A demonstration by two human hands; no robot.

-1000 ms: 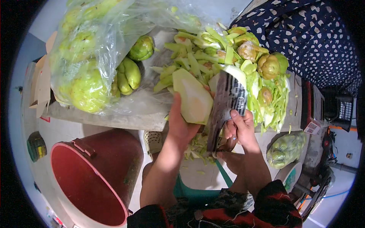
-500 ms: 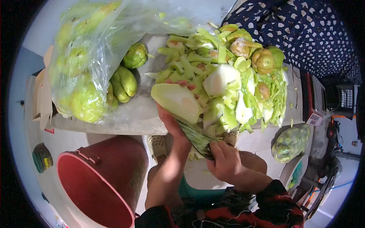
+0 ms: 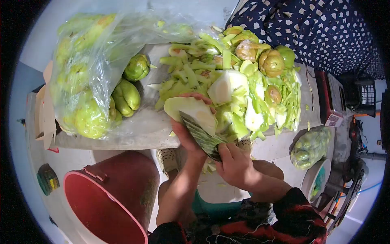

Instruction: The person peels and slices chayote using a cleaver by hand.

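My left hand [image 3: 187, 136] is wrapped around a pale, peeled chayote [image 3: 191, 110] held above the near edge of the table. In my right hand [image 3: 237, 162] is a knife [image 3: 199, 136] with a broad, dark blade streaked with green. The blade lies across the lower side of the chayote, hiding part of it and of my left fingers. Just beyond, a heap of green peelings [image 3: 189, 77] covers the table, with another pale cut chayote [image 3: 227, 87] on top. Several browned chayotes [image 3: 271, 64] rest in the heap.
A clear plastic bag [image 3: 87, 77] of chayotes stands at left, two unpeeled chayotes [image 3: 126, 97] beside it. Below is a large red bucket [image 3: 130, 183]. A bagged bundle [image 3: 310, 148] and a white basin [image 3: 317, 179] are at right. Someone in patterned cloth [image 3: 308, 32] is across the table.
The knife has moved up and left, so its blade now overlaps the chayote. My right hand has shifted slightly left. The view has moved a little.
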